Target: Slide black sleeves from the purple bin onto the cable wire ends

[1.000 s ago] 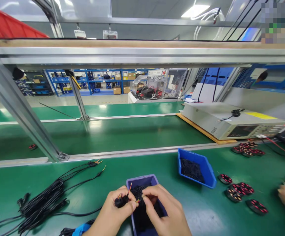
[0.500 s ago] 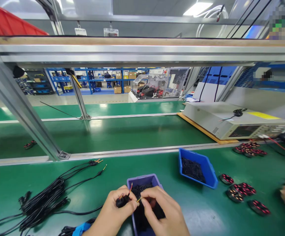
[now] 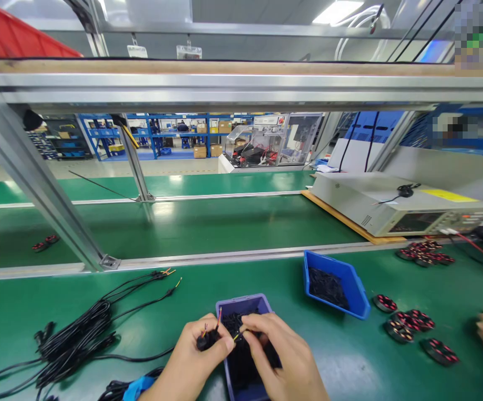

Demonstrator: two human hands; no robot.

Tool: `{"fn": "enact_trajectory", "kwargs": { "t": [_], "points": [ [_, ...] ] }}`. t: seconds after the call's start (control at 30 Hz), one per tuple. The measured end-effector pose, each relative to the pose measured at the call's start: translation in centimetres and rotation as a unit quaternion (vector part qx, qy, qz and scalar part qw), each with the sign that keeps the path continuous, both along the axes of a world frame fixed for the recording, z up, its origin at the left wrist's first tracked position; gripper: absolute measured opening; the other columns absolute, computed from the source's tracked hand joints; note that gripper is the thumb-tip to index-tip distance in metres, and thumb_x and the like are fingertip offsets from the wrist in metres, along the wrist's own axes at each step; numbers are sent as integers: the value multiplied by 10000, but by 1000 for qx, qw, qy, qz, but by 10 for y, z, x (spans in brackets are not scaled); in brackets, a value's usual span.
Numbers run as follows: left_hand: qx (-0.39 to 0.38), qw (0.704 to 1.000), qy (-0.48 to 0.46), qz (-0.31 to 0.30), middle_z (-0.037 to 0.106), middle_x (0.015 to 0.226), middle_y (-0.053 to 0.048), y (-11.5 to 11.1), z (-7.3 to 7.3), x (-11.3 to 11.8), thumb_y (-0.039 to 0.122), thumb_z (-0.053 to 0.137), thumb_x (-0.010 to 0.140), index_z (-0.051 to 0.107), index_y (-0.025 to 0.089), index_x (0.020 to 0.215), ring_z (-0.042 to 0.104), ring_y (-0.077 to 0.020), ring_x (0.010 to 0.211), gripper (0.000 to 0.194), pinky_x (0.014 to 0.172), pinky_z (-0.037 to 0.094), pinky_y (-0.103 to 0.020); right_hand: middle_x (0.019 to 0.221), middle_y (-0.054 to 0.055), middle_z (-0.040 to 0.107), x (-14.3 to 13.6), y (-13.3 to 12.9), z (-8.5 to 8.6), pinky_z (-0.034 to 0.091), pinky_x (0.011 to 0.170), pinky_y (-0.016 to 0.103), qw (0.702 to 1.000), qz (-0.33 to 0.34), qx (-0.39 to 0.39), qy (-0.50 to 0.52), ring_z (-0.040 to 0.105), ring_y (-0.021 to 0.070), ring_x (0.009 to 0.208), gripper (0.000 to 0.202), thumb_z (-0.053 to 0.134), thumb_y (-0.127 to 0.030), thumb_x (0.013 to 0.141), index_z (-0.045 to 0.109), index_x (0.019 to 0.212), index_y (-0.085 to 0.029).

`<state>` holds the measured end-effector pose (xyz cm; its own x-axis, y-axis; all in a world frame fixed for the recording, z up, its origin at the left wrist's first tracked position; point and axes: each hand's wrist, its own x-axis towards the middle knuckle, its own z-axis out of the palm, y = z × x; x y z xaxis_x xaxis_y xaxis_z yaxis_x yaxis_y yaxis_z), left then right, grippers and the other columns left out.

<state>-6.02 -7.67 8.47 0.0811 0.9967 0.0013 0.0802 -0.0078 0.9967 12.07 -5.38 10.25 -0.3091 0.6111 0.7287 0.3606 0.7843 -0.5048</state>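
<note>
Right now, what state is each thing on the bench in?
Left hand: pinching a black cable end, wires bared.
Right hand: pinching a wire tip beside it.
Purple bin: open, holds black parts.
Blue bin: open, tilted, holds black parts.
Cable bundle: loose on the mat.
Coils: lying flat, scattered.
Tester: display dark.

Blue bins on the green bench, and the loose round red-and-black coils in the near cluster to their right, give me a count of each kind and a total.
Blue bins: 2, one under the hands and one further right.
Round coils in the near cluster: 4, at and.
Total: 6.
The far pile by the tester is too tightly bunched to count.
</note>
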Motion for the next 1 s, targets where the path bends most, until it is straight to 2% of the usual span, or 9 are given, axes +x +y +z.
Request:
{"fn": "enact_trajectory", "kwargs": {
  "t": [0.13,0.4,0.57,0.8,0.9,0.97,1.0],
  "points": [
    [0,1000,11,-2,575,695,-3,-1,2,0,555,668,848,646,184,665,509,-183,714,415,710,381,-281,892,46,744,0,-1,2,592,655,261,1000,2,9,-20,718,179,741,245,519,-64,956,615,1108,-231],
    [-14,1000,27,-9,539,670,2,1,14,1,521,681,805,633,190,618,489,-176,677,383,659,362,-275,852,36,745,3,-2,6,586,645,267,1000,-5,4,-27,717,179,714,222,514,-81,957,623,1070,-239],
    [-18,999,30,-18,549,688,-1,1,14,0,490,675,810,638,187,629,503,-181,696,355,683,368,-280,834,29,737,3,-2,5,571,635,276,999,1,8,-44,703,180,692,210,510,-92,963,626,1061,-237],
    [-19,1000,18,-10,537,710,-5,1,8,-1,615,675,803,665,185,671,478,-186,712,450,690,368,-287,872,38,773,6,0,1,582,659,289,997,37,8,-64,722,186,725,253,487,-97,999,660,1129,-228],
    [-28,999,20,-14,529,700,-3,1,9,-2,647,663,805,651,186,675,465,-182,702,479,690,365,-288,896,37,783,6,2,3,603,728,275,998,48,-35,-17,742,184,792,233,507,-146,1015,718,1020,-243],
    [-28,999,23,-19,532,697,-3,0,10,-2,642,658,818,647,186,681,471,-183,703,476,695,365,-288,879,47,777,5,1,2,612,733,265,993,25,-107,40,744,192,802,228,546,-250,1020,746,912,-238],
    [-24,999,23,-22,540,702,-5,-1,10,-3,634,656,827,650,185,686,479,-185,711,470,703,366,-288,855,49,772,4,1,1,614,685,252,986,15,-152,71,741,191,763,242,570,-315,1012,755,877,-235]
  ]
}}
